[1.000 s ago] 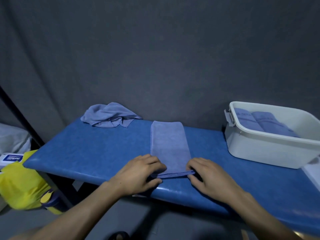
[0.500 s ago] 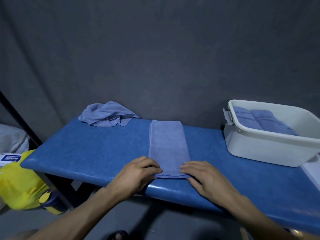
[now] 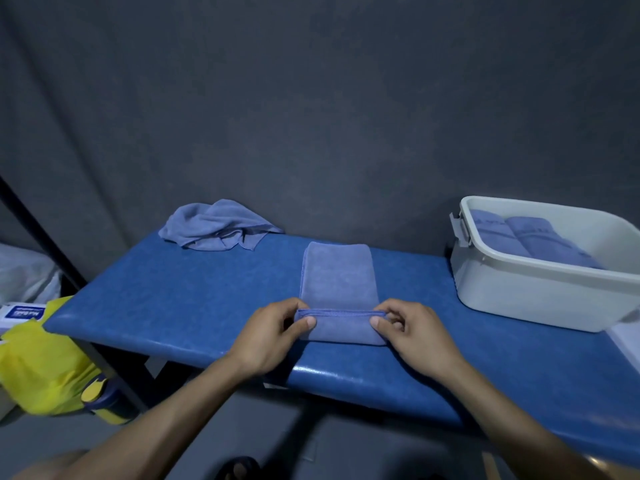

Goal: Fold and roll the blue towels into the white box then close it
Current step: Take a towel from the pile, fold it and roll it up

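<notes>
Leftmost, a yellow bag [image 3: 38,368] sits off the bench [image 3: 166,299] edge. Crumpled towel [image 3: 218,225] lies at the bench's far left corner, untouched. Centre: folded towel [image 3: 337,271] lies as a long strip on the bench, its near end turned over into a first roll. My left hand [image 3: 266,336] pinches the roll's left end, thumb on top; my right hand [image 3: 415,332] pinches its right end likewise. Far right, the white box [image 3: 526,296] stands open on the bench with two rolled towels [image 3: 533,237] inside.
</notes>
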The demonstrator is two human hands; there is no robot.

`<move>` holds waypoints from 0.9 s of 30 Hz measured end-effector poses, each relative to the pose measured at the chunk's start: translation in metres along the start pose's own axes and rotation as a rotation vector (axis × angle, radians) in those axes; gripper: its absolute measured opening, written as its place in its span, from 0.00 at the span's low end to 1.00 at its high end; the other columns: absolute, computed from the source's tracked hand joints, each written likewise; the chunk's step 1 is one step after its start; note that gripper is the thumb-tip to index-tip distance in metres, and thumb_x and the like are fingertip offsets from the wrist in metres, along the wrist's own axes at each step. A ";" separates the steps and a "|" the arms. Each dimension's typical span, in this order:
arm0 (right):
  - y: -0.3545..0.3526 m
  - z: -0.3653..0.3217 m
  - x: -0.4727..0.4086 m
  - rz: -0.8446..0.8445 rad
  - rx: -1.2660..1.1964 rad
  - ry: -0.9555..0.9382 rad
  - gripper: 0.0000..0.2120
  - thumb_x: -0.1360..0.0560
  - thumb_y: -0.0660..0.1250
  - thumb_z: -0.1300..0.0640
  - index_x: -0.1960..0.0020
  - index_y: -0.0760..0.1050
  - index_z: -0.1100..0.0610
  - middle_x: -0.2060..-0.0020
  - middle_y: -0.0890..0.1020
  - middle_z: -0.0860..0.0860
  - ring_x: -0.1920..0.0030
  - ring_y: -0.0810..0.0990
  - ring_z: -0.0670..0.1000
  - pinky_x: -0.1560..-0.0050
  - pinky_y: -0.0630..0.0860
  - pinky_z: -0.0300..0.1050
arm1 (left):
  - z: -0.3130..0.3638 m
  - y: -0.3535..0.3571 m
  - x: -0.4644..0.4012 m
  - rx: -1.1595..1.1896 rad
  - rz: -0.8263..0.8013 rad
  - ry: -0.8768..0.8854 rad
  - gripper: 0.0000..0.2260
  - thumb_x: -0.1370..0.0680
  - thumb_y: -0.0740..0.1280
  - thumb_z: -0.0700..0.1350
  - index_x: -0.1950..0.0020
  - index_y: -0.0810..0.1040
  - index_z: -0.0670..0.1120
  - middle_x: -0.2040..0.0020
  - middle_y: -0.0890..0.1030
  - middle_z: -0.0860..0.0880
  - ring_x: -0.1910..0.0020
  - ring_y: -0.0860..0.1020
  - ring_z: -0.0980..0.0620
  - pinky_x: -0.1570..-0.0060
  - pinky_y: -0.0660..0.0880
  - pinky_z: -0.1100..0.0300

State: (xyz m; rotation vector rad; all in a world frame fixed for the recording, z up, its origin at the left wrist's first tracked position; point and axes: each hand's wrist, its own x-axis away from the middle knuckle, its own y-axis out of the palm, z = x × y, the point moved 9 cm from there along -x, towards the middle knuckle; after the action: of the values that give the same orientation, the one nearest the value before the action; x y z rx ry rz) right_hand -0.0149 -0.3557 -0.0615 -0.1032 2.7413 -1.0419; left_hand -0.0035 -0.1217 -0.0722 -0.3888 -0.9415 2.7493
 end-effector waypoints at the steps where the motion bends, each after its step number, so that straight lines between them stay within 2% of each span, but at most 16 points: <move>1: 0.000 0.002 -0.004 0.004 -0.004 0.028 0.07 0.22 0.70 0.54 0.59 0.79 0.50 0.69 0.78 0.55 0.71 0.69 0.44 0.66 0.68 0.41 | -0.003 0.000 -0.004 -0.004 -0.002 -0.025 0.10 0.22 0.65 0.57 0.57 0.77 0.53 0.66 0.77 0.56 0.65 0.74 0.58 0.58 0.74 0.54; 3: 0.002 0.007 -0.010 0.004 -0.004 0.087 0.08 0.22 0.69 0.53 0.60 0.79 0.51 0.72 0.75 0.51 0.71 0.69 0.44 0.66 0.67 0.41 | -0.008 0.001 -0.011 -0.026 -0.006 -0.075 0.11 0.20 0.67 0.54 0.60 0.76 0.52 0.68 0.76 0.55 0.67 0.72 0.57 0.60 0.73 0.54; 7: 0.006 0.020 -0.021 -0.002 -0.017 0.193 0.10 0.22 0.70 0.54 0.61 0.78 0.57 0.76 0.69 0.43 0.73 0.65 0.43 0.68 0.64 0.39 | -0.016 0.001 -0.022 -0.083 -0.020 -0.178 0.13 0.20 0.69 0.52 0.59 0.77 0.46 0.63 0.81 0.47 0.63 0.77 0.50 0.54 0.76 0.48; 11: 0.005 0.023 -0.025 0.032 -0.003 0.240 0.07 0.25 0.71 0.56 0.61 0.79 0.55 0.78 0.70 0.43 0.76 0.68 0.41 0.73 0.65 0.32 | -0.011 0.002 -0.025 -0.144 0.018 -0.194 0.09 0.20 0.69 0.52 0.55 0.79 0.47 0.60 0.84 0.50 0.56 0.81 0.48 0.52 0.77 0.52; 13: 0.005 0.019 -0.026 0.048 0.046 0.231 0.05 0.26 0.71 0.57 0.61 0.79 0.53 0.75 0.74 0.45 0.73 0.71 0.42 0.70 0.68 0.33 | -0.008 0.001 -0.026 -0.154 0.060 -0.189 0.06 0.21 0.69 0.51 0.54 0.79 0.50 0.62 0.83 0.53 0.57 0.80 0.51 0.55 0.76 0.56; 16: 0.005 0.013 -0.025 0.067 0.158 0.188 0.04 0.27 0.70 0.56 0.58 0.77 0.49 0.67 0.79 0.46 0.64 0.77 0.47 0.62 0.75 0.45 | -0.006 0.001 -0.028 -0.186 0.096 -0.167 0.03 0.22 0.69 0.50 0.53 0.79 0.52 0.66 0.81 0.54 0.61 0.79 0.51 0.60 0.72 0.58; 18: 0.004 0.008 -0.023 0.081 0.248 0.126 0.05 0.26 0.70 0.55 0.54 0.74 0.47 0.60 0.77 0.45 0.60 0.77 0.47 0.60 0.76 0.48 | -0.006 0.000 -0.027 -0.256 0.107 -0.154 0.04 0.23 0.69 0.51 0.50 0.78 0.53 0.65 0.79 0.55 0.59 0.78 0.50 0.59 0.74 0.56; 19: 0.005 0.003 -0.022 0.096 0.282 0.064 0.07 0.26 0.70 0.56 0.52 0.74 0.47 0.57 0.74 0.44 0.58 0.76 0.46 0.60 0.76 0.48 | -0.005 -0.001 -0.027 -0.313 0.118 -0.139 0.05 0.24 0.68 0.51 0.49 0.77 0.54 0.61 0.79 0.56 0.57 0.78 0.50 0.57 0.75 0.55; 21: 0.008 -0.011 -0.020 0.129 0.372 -0.110 0.09 0.27 0.69 0.61 0.52 0.75 0.48 0.55 0.72 0.43 0.57 0.74 0.47 0.59 0.74 0.48 | 0.005 -0.004 -0.027 -0.420 0.166 -0.037 0.06 0.25 0.69 0.50 0.48 0.77 0.55 0.53 0.76 0.58 0.52 0.75 0.53 0.58 0.75 0.54; 24: 0.018 -0.025 -0.014 0.136 0.552 -0.335 0.14 0.31 0.70 0.67 0.55 0.77 0.49 0.57 0.75 0.42 0.56 0.72 0.50 0.55 0.63 0.47 | 0.025 -0.003 -0.026 -0.509 0.184 0.217 0.06 0.25 0.72 0.45 0.52 0.80 0.55 0.51 0.76 0.59 0.52 0.71 0.54 0.63 0.74 0.56; 27: 0.021 -0.028 -0.009 0.090 0.625 -0.420 0.10 0.28 0.68 0.62 0.53 0.79 0.48 0.55 0.77 0.40 0.51 0.73 0.50 0.50 0.60 0.45 | 0.031 0.005 -0.023 -0.580 0.089 0.412 0.05 0.22 0.70 0.44 0.51 0.83 0.55 0.51 0.80 0.60 0.52 0.72 0.53 0.60 0.73 0.59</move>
State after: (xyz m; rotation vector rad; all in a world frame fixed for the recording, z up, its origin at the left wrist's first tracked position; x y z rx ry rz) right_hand -0.0117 -0.3209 -0.0535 -0.0864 1.9412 -1.5820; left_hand 0.0081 -0.1496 -0.0479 -1.0591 -1.6016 2.2692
